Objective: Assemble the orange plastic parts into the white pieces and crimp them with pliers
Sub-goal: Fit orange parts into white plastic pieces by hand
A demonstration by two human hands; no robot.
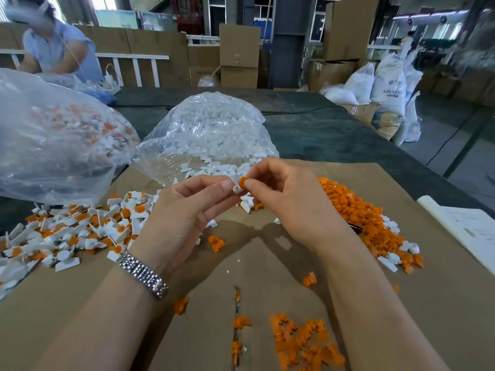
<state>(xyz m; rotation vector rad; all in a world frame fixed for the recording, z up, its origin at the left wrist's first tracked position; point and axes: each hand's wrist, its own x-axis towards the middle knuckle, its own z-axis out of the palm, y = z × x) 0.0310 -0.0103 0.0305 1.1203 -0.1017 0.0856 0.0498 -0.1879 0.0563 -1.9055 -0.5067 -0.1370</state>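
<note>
Above the cardboard-covered table (267,263), left hand (187,207) grip pinches a white piece (235,183) while right hand (289,199) grip pinches an orange part (243,182) against it, with loose orange parts (356,207) heaped right and assembled pieces (80,226) piled left.

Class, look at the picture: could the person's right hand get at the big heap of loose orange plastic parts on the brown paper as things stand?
Probably yes. The heap of loose orange plastic parts lies uncovered on the brown paper just beside the right hand. But that hand is pinching a small orange part against the white piece in the left hand, so it must finish first.
</note>
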